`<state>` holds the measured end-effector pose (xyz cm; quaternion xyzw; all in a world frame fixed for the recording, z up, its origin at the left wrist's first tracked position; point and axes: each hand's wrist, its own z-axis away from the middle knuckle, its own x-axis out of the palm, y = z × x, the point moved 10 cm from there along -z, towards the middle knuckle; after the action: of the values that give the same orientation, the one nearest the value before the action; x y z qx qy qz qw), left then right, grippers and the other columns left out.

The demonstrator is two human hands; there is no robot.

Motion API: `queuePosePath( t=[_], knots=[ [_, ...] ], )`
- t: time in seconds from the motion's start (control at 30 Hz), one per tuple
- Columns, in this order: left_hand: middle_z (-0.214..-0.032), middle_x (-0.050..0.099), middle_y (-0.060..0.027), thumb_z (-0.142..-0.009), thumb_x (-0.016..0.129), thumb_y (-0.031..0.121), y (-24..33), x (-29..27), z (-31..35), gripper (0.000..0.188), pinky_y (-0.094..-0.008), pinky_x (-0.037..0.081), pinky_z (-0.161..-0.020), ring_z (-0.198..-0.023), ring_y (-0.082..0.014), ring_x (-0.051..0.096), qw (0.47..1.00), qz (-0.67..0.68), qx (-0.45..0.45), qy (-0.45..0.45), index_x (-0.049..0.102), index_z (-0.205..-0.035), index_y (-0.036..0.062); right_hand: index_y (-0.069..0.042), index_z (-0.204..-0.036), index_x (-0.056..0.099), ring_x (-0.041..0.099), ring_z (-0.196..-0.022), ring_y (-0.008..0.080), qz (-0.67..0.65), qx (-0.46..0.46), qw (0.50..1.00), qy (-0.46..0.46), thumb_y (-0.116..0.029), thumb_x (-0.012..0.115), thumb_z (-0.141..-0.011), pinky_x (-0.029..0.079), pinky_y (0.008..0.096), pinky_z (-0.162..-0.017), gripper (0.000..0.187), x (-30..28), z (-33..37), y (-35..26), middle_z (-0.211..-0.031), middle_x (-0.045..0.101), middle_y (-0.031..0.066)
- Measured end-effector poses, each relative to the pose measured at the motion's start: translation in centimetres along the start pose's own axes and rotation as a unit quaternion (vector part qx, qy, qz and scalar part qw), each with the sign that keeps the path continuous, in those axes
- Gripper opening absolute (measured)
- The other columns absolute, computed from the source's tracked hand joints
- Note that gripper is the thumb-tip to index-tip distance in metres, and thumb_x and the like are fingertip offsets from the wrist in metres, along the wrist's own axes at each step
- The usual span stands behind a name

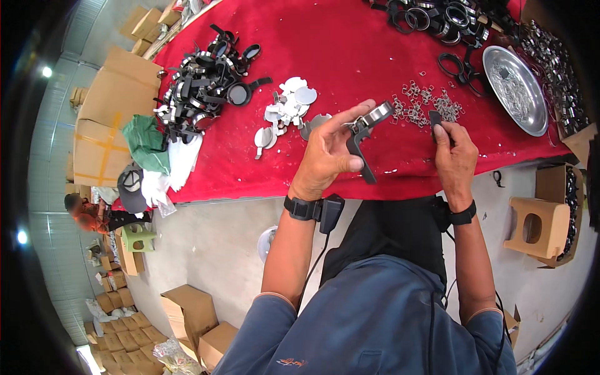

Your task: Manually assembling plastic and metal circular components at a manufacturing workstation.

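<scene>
My left hand [322, 153] is raised over the front of the red-covered table. It grips a black-handled part with a round silver-rimmed head [378, 114], the handle pointing down between thumb and fingers. To its right, my right hand [456, 161] pinches a small dark flat piece [435, 117] at the near edge of a scatter of small metal clips [412, 112]. White and grey discs with tabs [290, 103] lie loosely heaped left of my left hand. Farther left is a pile of black handled parts with round heads [197, 87].
A round steel tray [539, 127] with small metal bits stands at the right. Black rings [459, 15] are heaped at the far right. A cardboard box [115, 94], green bag [145, 140] and cap [131, 187] line the left side. A tan stool [519, 220] stands right; another person [94, 215] is left.
</scene>
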<state>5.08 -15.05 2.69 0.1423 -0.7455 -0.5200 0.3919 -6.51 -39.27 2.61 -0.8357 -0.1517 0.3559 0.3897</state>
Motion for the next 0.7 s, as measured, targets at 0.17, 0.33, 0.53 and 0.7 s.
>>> queuePosePath(
  t=[0.17,0.33,0.53,0.7],
  knots=[
    [-0.17,0.052,-0.0265,-0.073,0.103,0.019,2.5,-0.3,0.1,0.101,-0.0499,0.04,-0.134,-0.158,-0.0355,0.052,0.995,-0.1,0.003,0.003,0.058,-0.159,-0.0063,0.0,-0.118,0.076,0.072,-0.113,0.0384,0.059,-0.066,0.995,0.041,0.001,0.074,-0.098,0.057,0.0482,-0.101,0.02,-2.4,-2.1,1.2,-0.117,0.076,0.0188],
    [-0.149,0.072,-0.014,-0.068,0.1,0.003,12.3,-6.2,-2.6,0.083,-0.0402,0.052,-0.122,-0.136,-0.0277,0.069,0.771,-0.614,0.158,0.053,0.071,-0.145,0.0037,-0.002,-0.12,0.076,0.067,-0.123,0.0401,0.219,-0.125,0.966,0.056,0.005,0.07,-0.095,0.054,0.0508,-0.107,0.026,-6.4,-5.0,7.2,-0.122,0.075,0.0182],
    [-0.167,0.049,-0.0347,-0.088,0.092,0.017,30.2,-21.1,-5.7,0.07,-0.0527,0.047,-0.124,-0.153,-0.0485,0.052,0.531,-0.816,0.145,0.176,0.067,-0.152,0.0096,0.0,-0.132,0.073,0.067,-0.123,0.0397,0.276,-0.088,0.953,0.089,0.003,0.068,-0.097,0.054,0.0492,-0.11,0.035,-6.7,-5.5,11.0,-0.128,0.076,0.0175],
    [-0.164,0.047,-0.0408,-0.089,0.086,0.015,36.3,-27.3,-5.7,0.073,-0.0582,0.043,-0.126,-0.15,-0.057,0.049,0.294,-0.911,0.126,0.26,0.063,-0.158,0.0102,0.0,-0.135,0.073,0.066,-0.127,0.0398,0.261,-0.075,0.957,0.098,0.002,0.069,-0.096,0.052,0.0501,-0.113,0.038,-6.3,-5.6,11.0,-0.136,0.076,0.0168]
  ],
)
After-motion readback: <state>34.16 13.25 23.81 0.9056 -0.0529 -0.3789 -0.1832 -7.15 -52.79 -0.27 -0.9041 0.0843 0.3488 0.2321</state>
